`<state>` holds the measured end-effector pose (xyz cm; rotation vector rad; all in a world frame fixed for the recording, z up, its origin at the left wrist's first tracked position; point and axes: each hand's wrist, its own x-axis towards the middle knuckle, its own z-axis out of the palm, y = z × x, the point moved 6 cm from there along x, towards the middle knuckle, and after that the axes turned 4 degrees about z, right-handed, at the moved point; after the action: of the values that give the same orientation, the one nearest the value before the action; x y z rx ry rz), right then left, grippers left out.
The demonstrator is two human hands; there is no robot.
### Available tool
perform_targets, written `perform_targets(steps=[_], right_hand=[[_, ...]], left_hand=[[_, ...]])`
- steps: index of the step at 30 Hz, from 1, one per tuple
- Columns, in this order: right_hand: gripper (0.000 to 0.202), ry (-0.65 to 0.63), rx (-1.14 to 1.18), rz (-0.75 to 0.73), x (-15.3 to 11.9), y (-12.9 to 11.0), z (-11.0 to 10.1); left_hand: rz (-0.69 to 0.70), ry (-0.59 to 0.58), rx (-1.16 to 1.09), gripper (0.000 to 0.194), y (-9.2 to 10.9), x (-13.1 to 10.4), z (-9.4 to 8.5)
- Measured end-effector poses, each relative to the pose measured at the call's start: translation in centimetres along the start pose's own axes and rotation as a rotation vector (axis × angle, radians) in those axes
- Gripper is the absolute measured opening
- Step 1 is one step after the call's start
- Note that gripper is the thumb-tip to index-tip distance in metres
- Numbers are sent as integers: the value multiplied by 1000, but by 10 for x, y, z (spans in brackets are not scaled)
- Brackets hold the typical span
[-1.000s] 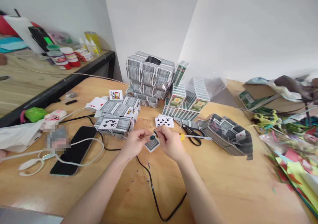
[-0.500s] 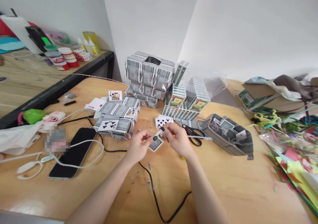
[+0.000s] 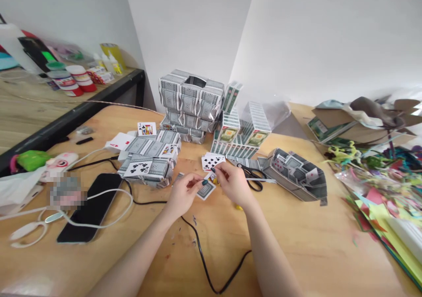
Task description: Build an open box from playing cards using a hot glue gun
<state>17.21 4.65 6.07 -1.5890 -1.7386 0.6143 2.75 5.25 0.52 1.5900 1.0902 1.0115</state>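
Over the middle of the table, my left hand [image 3: 185,193] has thumb and fingers pinched together, the dark green thumbnail near the top edge of a grey-backed playing card [image 3: 206,192]. Close to its right, my right hand [image 3: 233,182] is also closed in a pinch. What the fingertips hold is too small and hidden to tell; a bit of white and yellow shows between the hands. Just behind lie face-up playing cards [image 3: 212,161], the top one a black eight. Black-handled scissors [image 3: 252,174] lie beside my right hand, partly covered.
A card-covered block [image 3: 153,150] sits at left, a larger card-covered structure [image 3: 193,101] behind it. Card boxes [image 3: 231,132] are stacked at the back. An open card-built tray [image 3: 293,189] stands at right. A phone [image 3: 90,207] and a black cable [image 3: 201,240] lie nearer.
The view has turned slightly right, so the things on the table appear further left. Both hands keep their pinch close together, with only small finger movement.
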Motion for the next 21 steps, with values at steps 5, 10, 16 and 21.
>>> perform_targets(steps=[5,10,16,21], right_hand=[[26,263,-88,101,-6,19,-60],[30,917,-443,301,-49,47,-163],[31,1107,-637,397,-75,98,-198],[48,900,-403,510,-60,132,-184]], left_hand=[[-26,61,-37,22,-1,2,-7],[-29,171,-3,26,2,3,-25],[-2,219,68,28,9,0,-30],[9,299,77,29,8,-3,-34]])
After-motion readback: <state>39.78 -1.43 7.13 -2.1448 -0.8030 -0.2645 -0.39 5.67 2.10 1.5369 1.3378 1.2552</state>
